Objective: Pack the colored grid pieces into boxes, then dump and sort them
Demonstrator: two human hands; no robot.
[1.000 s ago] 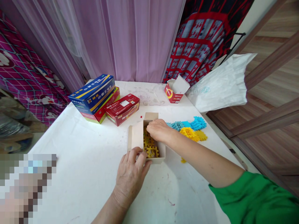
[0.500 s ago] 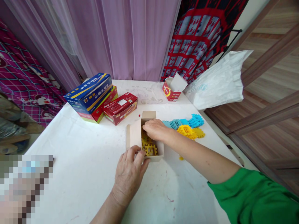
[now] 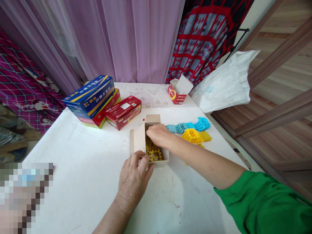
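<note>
- Two bare hands at one open kraft cardboard box (image 3: 139,141): left hand (image 3: 133,182) outside it, right hand (image 3: 158,135) over it
- Box lies on the white-covered table (image 3: 80,165), near the person, long axis running roughly away from them; flaps stand up at the far end and left side
- Left hand nearer to the person, fingers curled closed over the near left wall, thumb side hidden; it has hold of the cardboard
- Right hand reaches in from the right, green sleeve (image 3: 258,201) at the upper arm; fingers bent down past the rim, tips hidden behind the back of the hand, so grip on anything inside cannot be told
- Yellow plastic lattice pieces (image 3: 153,153) lie in the box, directly under and toward the person from the right fingers; matte, notched, waffle-like
- Blue plastic lattice pieces (image 3: 192,125) and a yellow plastic stack (image 3: 193,136) sit just right of the box
- Tiny red bead (image 3: 143,119) lies just beyond the box
- Farther back: blue printed carton (image 3: 89,96), red printed carton (image 3: 123,112), small open red carton (image 3: 176,91), crumpled white plastic bag (image 3: 220,84)
</note>
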